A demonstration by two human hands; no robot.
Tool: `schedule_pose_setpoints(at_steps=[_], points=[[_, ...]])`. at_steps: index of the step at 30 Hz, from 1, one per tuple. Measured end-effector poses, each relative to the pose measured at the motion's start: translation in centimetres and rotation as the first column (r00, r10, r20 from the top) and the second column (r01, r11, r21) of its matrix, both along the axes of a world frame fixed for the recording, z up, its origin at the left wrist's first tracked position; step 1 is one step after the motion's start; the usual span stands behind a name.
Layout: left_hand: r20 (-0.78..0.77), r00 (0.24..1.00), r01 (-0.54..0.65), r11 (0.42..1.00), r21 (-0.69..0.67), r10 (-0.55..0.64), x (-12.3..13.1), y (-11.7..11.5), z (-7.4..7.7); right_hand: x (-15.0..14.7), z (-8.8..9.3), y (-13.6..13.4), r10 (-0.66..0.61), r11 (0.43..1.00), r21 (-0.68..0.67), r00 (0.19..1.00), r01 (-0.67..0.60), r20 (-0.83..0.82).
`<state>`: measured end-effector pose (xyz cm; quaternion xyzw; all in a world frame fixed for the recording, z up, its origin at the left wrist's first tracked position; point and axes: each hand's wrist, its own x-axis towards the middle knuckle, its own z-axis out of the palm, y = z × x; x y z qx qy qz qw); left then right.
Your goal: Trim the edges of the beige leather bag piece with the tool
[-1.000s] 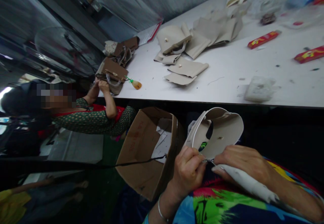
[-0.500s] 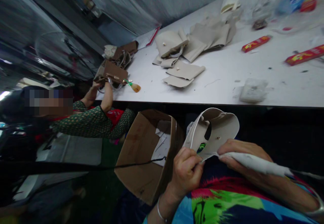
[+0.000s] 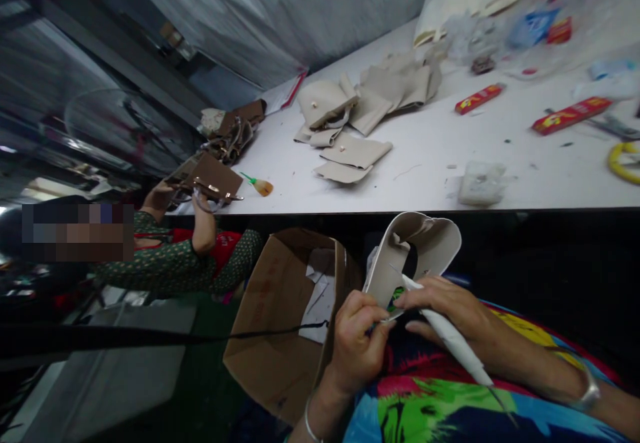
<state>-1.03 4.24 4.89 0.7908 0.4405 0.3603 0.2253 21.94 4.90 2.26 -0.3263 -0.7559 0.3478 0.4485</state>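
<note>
The grip of the left hand (image 3: 361, 336) is closed on the near edge of a bag (image 3: 437, 243); that of the right hand (image 3: 457, 309) wraps a white tool (image 3: 459, 351). The bag is beside a box (image 3: 267, 323).

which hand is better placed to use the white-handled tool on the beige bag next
Probably the right hand: it holds the white-handled tool, close to the beige bag. The left hand is occupied, pinching the bag's edge.
</note>
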Motion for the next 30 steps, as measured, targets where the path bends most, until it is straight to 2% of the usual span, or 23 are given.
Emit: schedule_pose_setpoints(at_steps=[5, 10, 19, 25, 30], points=[[-0.016, 0.998, 0.054, 0.996, -0.071, -0.055, -0.1, 0.3, 0.5, -0.7, 0.1, 0.2, 0.037, 0.999, -0.001, 0.999, -0.037, 0.022], [0.014, 0.996, 0.093, 0.985, -0.148, -0.092, -0.2, 0.9, 1.3, -1.4, 0.9, 0.5, 0.015, 0.999, -0.041, 1.000, -0.014, 0.025], [0.095, 0.993, 0.082, 0.980, -0.184, -0.066, 0.3, 2.9, 2.1, -1.8, 1.6, 0.8, -0.118, 0.993, -0.004, 0.993, 0.118, 0.012], [0.139, 0.989, 0.096, 0.952, -0.291, -0.057, 0.5, 3.8, 2.3, -1.7, 1.3, 0.8, -0.131, 0.991, -0.014, 0.991, 0.132, 0.010], [0.102, 0.992, 0.110, 0.925, -0.364, -0.078, 0.5, 4.2, 2.7, -2.0, 1.5, 0.9, -0.137, 0.989, -0.057, 0.990, 0.139, 0.027]])
